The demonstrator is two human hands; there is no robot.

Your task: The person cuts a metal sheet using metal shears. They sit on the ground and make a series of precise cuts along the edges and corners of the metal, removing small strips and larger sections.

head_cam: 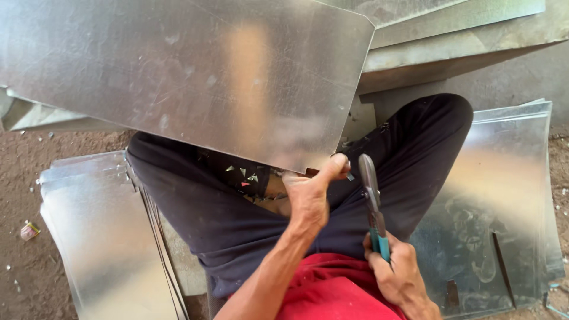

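Snips up, sheet pinched at its corner

The left hand point(305, 198) pinches the metal sheet point(184, 77) over the lap, thumb on its edge; the right hand point(400, 275) grips the snips point(370, 198), blades nearly closed. A slip could nick that thumb. Metal scraps point(246, 175) litter the trousers; stacked sheets point(106, 237) crowd eight and four o'clock.

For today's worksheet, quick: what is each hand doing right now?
Left hand: pinching the lower edge of the metal sheet.
Right hand: closed on the tin snips.
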